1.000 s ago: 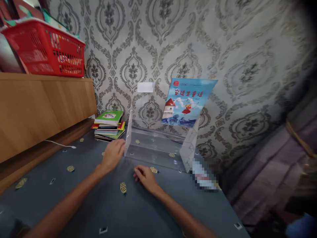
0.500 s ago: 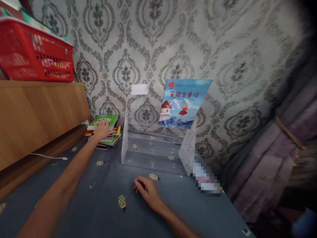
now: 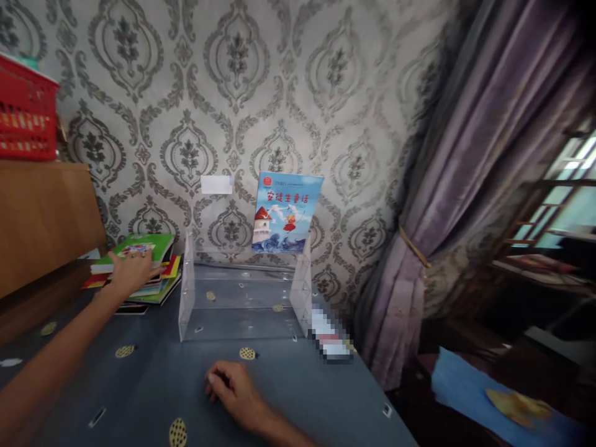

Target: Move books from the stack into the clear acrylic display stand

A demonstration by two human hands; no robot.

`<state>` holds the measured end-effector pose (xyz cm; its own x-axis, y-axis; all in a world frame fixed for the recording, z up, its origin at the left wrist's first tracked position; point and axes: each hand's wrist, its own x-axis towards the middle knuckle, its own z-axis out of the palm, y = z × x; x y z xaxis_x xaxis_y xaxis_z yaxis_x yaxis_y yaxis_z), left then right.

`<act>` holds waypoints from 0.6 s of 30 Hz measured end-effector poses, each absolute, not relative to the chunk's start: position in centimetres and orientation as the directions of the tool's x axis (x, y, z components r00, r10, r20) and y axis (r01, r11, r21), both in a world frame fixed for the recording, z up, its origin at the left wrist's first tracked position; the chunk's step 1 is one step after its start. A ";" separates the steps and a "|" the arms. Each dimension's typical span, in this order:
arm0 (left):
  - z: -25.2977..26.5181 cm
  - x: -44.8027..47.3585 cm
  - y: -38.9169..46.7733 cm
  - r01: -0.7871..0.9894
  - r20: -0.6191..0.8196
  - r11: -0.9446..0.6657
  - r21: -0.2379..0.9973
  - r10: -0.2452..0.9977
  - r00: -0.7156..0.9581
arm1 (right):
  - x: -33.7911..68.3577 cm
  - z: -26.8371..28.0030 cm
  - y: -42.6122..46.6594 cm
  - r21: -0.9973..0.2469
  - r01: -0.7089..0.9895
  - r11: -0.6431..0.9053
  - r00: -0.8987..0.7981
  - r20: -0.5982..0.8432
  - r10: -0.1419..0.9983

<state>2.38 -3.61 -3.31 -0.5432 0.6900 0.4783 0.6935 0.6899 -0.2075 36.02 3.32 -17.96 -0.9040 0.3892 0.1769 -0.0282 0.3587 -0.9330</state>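
Note:
At the left, my left hand [image 3: 133, 270] rests on a stack of books, fingers spread over the green book [image 3: 161, 245] on top. Beneath it lie other books [image 3: 170, 285] with yellow, red and dark edges. My right hand [image 3: 235, 388] lies on the dark blue patterned tabletop [image 3: 153, 385], its fingers loosely curled with nothing visible in them. Beyond it stands a clear acrylic rack [image 3: 300, 298]. A blue picture book [image 3: 286, 214] with a red-roofed tower on its cover leans upright at the rack's right rear.
A red basket [image 3: 28, 115] sits on a wooden cabinet [image 3: 46, 217] at the left. A white label [image 3: 215, 184] shows above the rack's left half. To the right of the rack lies a pixelated item [image 3: 331, 335]. A tied purple curtain [image 3: 410, 292] hangs at the right.
My view has swung to the right, so things appear further left and more of the curtain shows. My left hand stays on the book stack; my right hand remains curled on the table.

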 end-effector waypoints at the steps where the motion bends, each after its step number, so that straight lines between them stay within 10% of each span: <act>1: -3.1 2.6 -3.4 0.681 0.469 0.700 -0.216 0.686 -0.556 | 36.0 -18.0 3.3 -0.932 -0.028 0.361 -0.903 0.179 0.391; 18: 0.2 2.9 -4.2 0.655 0.355 0.727 -0.204 0.679 -0.643 | 36.0 -17.3 3.9 -0.921 -0.063 0.383 -0.918 0.205 0.340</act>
